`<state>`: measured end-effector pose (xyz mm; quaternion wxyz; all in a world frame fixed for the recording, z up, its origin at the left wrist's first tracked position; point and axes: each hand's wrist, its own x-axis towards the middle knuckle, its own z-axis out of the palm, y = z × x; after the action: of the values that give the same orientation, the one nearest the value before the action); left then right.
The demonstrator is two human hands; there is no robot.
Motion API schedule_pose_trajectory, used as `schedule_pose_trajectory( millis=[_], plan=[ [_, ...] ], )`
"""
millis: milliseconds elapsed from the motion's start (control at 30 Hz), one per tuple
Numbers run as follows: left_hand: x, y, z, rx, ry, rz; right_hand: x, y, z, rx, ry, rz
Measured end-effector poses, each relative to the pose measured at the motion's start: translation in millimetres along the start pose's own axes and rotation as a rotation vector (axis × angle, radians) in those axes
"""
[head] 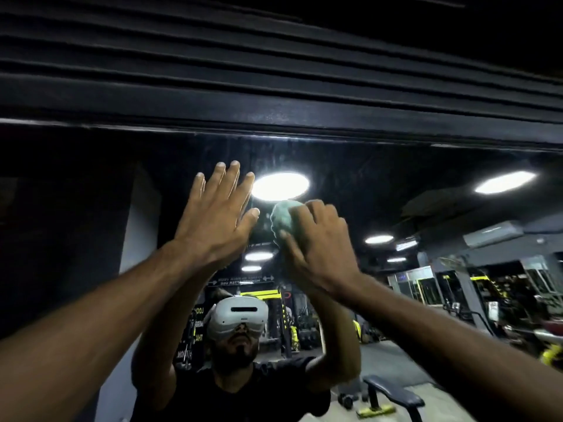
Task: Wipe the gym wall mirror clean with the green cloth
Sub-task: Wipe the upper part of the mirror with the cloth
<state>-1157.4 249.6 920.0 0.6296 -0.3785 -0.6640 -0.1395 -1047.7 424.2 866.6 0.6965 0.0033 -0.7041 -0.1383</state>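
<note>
Green cloth (283, 220) is wadded up in the right hand (323, 242), fingers curled round it, and looks pressed to the mirror (91, 214) just below the reflected round light (280, 185). Left hand (216, 217) sits just left of that light, fingers straight and spread. It looks flat on the glass, but I can't swear it's touching. I'd say we're mid-wipe on the upper part. Next bit probably calls for firm pressure and a sweep past the light toward the top frame (274, 126) just above it.
</note>
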Motion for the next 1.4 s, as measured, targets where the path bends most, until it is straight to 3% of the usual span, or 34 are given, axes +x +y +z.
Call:
schedule_pose_trajectory(
  millis=[67,100,200,233,367,400,433,567,600,700,767,800,900,933,1000,1100,1133,1233,1267,1400],
  plan=[
    [-15,1,0,0.006,-0.024,0.013,0,30,-11,-0.068,-0.035,-0.088],
    [-24,2,0,0.008,-0.032,0.016,7,45,-15,-0.115,-0.015,-0.028],
    [-40,7,-1,0.009,-0.038,0.008,8,47,-13,-0.063,0.114,0.403],
    [-45,9,-1,0.005,-0.037,0.001,-6,27,-8,-0.027,0.121,0.421],
    [-71,20,6,0.01,-0.051,-0.01,-94,-14,-8,0.075,-0.118,-0.071],
    [-78,21,8,0.022,-0.05,0.005,-95,4,-14,0.044,-0.147,-0.158],
    [-87,23,10,0.029,-0.051,0.015,-89,25,-21,-0.003,-0.155,-0.135],
    [-119,29,18,0.011,-0.057,0.011,-64,69,-29,0.016,0.13,0.592],
    [-128,33,19,0.016,-0.064,0.008,-77,55,-25,0.018,0.136,0.61],
    [-141,39,23,0.046,-0.061,0.007,-130,19,-16,0.089,-0.028,0.213],
    [-146,41,22,0.045,-0.062,0.007,-133,44,-23,0.056,-0.143,-0.005],
    [-148,42,22,0.037,-0.061,0.002,-124,58,-26,0.029,-0.145,0.014],
    [-158,41,21,0.019,-0.087,-0.001,-114,43,-22,0.05,0.019,0.44],
    [-161,37,19,0.01,-0.095,-0.003,-121,18,-14,0.062,0.03,0.445],
    [-165,25,13,-0.015,-0.104,0.006,-138,-21,-3,0.078,-0.056,0.234],
    [-165,6,4,0.01,-0.093,0.034,-113,8,-16,0.037,-0.14,-0.057],
    [-162,1,2,0.019,-0.085,0.011,-94,22,-23,0.002,-0.126,-0.035],
    [-139,-14,-6,0.01,-0.048,-0.112,-53,21,-24,0.039,0.027,0.33],
    [-130,-21,-9,0.029,-0.05,-0.11,-52,1,-16,0.042,0.039,0.322],
    [-97,-52,-24,0.056,-0.063,-0.062,-71,-39,7,0.08,-0.109,-0.15]
  ],
)
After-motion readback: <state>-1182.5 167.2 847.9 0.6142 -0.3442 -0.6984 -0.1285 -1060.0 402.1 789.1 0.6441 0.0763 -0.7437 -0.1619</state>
